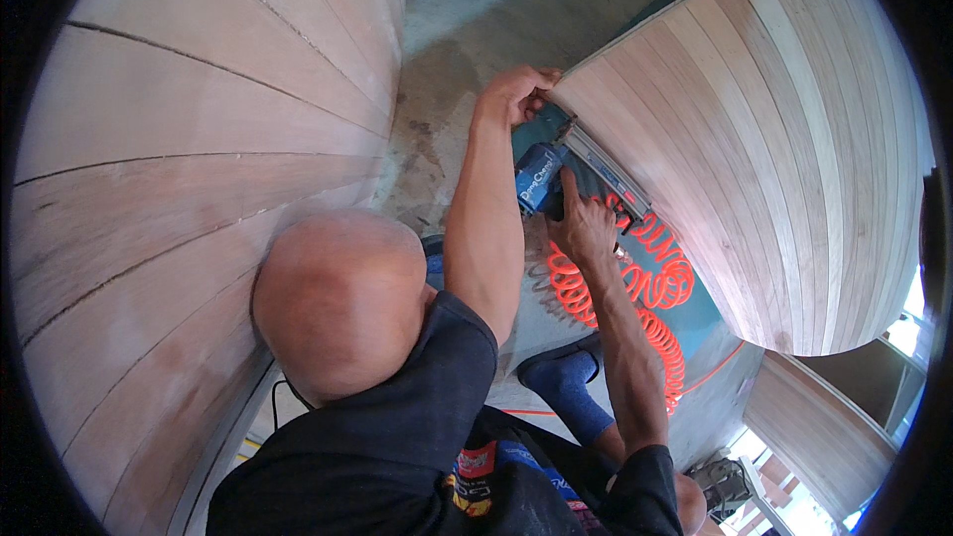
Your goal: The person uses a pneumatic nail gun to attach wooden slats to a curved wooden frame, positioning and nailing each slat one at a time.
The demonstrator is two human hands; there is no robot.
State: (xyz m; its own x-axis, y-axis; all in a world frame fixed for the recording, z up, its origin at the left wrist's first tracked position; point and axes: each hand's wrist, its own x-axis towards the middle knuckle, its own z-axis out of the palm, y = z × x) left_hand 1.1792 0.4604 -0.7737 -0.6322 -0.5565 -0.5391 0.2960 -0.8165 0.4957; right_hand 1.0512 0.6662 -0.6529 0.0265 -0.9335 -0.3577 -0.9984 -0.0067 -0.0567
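From the head view, the person crouches between two wooden panels. The left hand (516, 91), arm stretched up, pinches the lower edge of the slatted wood panel (754, 139). The right hand (581, 223) is closed around the grip of a blue nail gun (541, 184) pressed to that edge, its orange coiled air hose (635, 288) trailing just below.

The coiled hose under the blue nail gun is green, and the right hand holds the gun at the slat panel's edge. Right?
No. The head view shows the coiled hose is orange; the right hand does hold the blue nail gun at the edge of the slat panel.
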